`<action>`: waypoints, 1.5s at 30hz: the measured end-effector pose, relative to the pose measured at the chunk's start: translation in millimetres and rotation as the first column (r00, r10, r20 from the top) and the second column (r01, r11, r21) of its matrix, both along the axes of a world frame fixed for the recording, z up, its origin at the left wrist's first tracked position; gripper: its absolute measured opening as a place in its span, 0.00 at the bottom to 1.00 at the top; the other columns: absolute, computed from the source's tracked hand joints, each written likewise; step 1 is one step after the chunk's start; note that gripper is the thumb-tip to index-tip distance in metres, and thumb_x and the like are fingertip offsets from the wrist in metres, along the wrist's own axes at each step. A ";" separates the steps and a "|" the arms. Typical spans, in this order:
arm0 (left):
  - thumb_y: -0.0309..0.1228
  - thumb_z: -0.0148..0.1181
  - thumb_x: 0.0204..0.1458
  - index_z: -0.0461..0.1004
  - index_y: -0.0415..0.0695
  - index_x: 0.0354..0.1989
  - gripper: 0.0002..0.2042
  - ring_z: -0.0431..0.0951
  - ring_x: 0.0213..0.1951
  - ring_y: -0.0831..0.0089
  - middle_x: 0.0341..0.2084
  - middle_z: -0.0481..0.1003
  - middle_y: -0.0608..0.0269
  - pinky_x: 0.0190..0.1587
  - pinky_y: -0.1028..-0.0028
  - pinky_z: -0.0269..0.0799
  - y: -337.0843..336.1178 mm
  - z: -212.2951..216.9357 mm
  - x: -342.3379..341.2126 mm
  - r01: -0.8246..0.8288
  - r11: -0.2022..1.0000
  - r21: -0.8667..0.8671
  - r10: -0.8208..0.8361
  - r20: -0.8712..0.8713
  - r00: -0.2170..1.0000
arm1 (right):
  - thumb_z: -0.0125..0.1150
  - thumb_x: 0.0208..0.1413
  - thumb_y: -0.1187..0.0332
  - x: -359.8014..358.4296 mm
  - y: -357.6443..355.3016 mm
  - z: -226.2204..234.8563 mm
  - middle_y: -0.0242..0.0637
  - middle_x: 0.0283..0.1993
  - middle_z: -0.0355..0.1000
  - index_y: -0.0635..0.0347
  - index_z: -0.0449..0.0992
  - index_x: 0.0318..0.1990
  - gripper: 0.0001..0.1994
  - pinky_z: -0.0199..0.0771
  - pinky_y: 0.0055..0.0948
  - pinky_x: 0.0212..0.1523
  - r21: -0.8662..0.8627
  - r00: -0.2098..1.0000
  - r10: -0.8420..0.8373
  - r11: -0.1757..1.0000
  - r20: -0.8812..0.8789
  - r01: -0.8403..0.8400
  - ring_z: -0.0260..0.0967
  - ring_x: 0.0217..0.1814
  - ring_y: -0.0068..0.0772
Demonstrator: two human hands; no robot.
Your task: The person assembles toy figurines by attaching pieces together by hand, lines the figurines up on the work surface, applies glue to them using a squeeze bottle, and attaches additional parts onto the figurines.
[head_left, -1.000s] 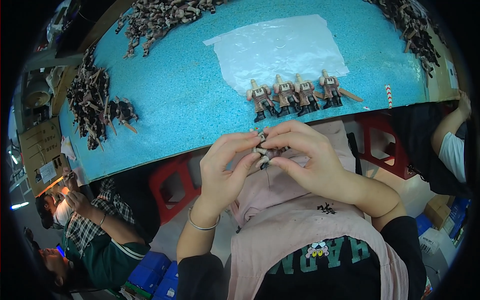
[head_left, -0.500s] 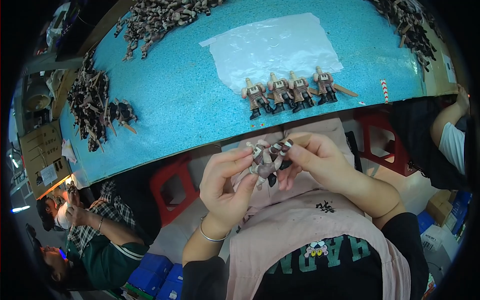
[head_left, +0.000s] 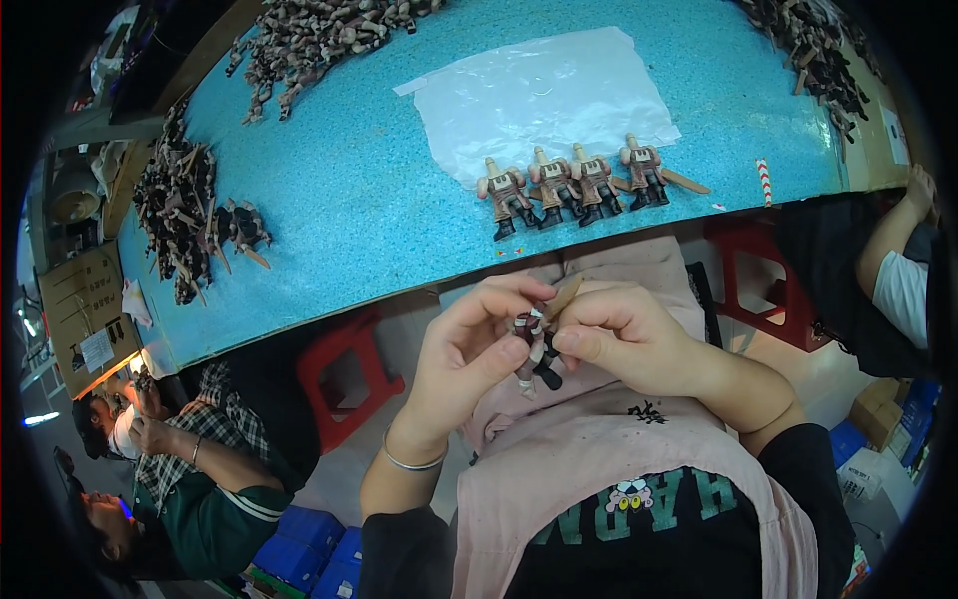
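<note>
Between my two hands, above my lap and just off the table's front edge, is a small toy figure in brown, cream and black. My left hand pinches it from the left, thumb on its body. My right hand grips it from the right, and a tan, blade-like piece sticks up by its fingers. Parts of the figure are hidden behind my fingers. Ahead on the table, several similar figures lie in a row, feet toward me, along the lower edge of a clear plastic sheet.
Figures are piled on the blue table at the left, far left and far right. A striped strip lies near the front edge. Red stools stand under it. Other people sit left and right.
The figure has been turned over in my hands, and the tan piece now sticks up beside my right fingers. My left hand has shifted slightly right. The row on the table is unchanged.
</note>
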State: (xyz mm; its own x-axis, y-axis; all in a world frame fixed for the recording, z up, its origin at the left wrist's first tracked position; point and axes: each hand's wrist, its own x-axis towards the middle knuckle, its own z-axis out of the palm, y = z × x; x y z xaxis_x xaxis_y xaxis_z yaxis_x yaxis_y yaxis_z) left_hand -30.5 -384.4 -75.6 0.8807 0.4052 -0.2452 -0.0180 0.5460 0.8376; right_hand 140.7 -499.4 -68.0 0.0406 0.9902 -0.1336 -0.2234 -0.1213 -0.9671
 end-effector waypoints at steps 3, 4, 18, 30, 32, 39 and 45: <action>0.22 0.61 0.51 0.71 0.37 0.41 0.10 0.67 0.51 0.73 0.52 0.66 0.53 0.54 0.72 0.63 2.4 -2.4 -1.7 0.032 0.999 0.024 -0.033 0.040 0.999 | 0.53 0.62 0.65 5.5 -0.6 -3.4 0.34 0.28 0.67 0.64 0.72 0.26 0.15 0.63 0.27 0.35 -0.014 0.997 0.071 0.997 0.028 -0.071 0.64 0.33 0.27; 0.21 0.61 0.50 0.71 0.37 0.41 0.11 0.67 0.51 0.73 0.51 0.66 0.53 0.55 0.71 0.64 3.0 -3.2 -1.5 0.061 0.992 0.106 -0.066 0.049 0.997 | 0.53 0.62 0.65 5.7 -0.9 -4.8 0.34 0.28 0.67 0.64 0.72 0.26 0.15 0.63 0.27 0.35 -0.015 0.997 0.070 0.997 0.028 -0.069 0.64 0.33 0.27; 0.23 0.66 0.45 0.61 0.39 0.52 0.26 0.66 0.50 0.71 0.45 0.66 0.59 0.57 0.70 0.60 -22.5 -1.5 10.0 -0.345 0.913 0.217 0.335 0.081 0.939 | 0.68 0.46 0.73 -4.6 1.9 -10.0 0.39 0.39 0.65 0.62 0.66 0.40 0.17 0.69 0.31 0.40 0.146 0.966 -0.116 0.986 0.233 0.083 0.68 0.39 0.36; 0.34 0.67 0.46 0.73 0.37 0.46 0.20 0.63 0.59 0.64 0.54 0.61 0.53 0.60 0.65 0.58 -3.8 4.4 1.1 0.002 0.973 0.229 -0.002 -0.001 1.000 | 0.65 0.47 0.77 -5.3 -1.7 -2.2 0.40 0.49 0.66 0.61 0.60 0.58 0.29 0.69 0.30 0.47 0.165 0.954 -0.153 0.980 0.259 0.112 0.68 0.52 0.35; 0.34 0.68 0.45 0.74 0.37 0.45 0.20 0.62 0.60 0.62 0.53 0.64 0.53 0.61 0.64 0.58 -5.4 0.3 1.3 -0.037 0.981 0.192 0.033 0.024 0.999 | 0.65 0.47 0.78 -4.3 -1.1 -3.2 0.40 0.50 0.66 0.61 0.60 0.58 0.29 0.69 0.30 0.47 0.169 0.951 -0.154 0.979 0.266 0.112 0.68 0.52 0.36; 0.34 0.70 0.44 0.75 0.37 0.42 0.19 0.63 0.59 0.60 0.48 0.68 0.56 0.61 0.63 0.58 -3.5 -6.6 3.1 -0.095 0.955 0.282 0.077 0.073 0.994 | 0.64 0.47 0.78 -3.0 3.7 -3.0 0.42 0.52 0.66 0.62 0.61 0.57 0.28 0.69 0.31 0.48 0.155 0.945 -0.151 0.982 0.291 0.109 0.68 0.52 0.38; 0.30 0.69 0.44 0.75 0.37 0.41 0.16 0.63 0.59 0.60 0.47 0.68 0.57 0.61 0.63 0.57 6.4 -6.1 -1.6 -0.129 0.952 0.276 0.119 0.054 0.991 | 0.64 0.47 0.79 20.8 23.7 10.2 0.43 0.51 0.68 0.63 0.67 0.51 0.22 0.69 0.31 0.52 0.188 0.903 -0.115 0.981 0.413 0.038 0.68 0.53 0.39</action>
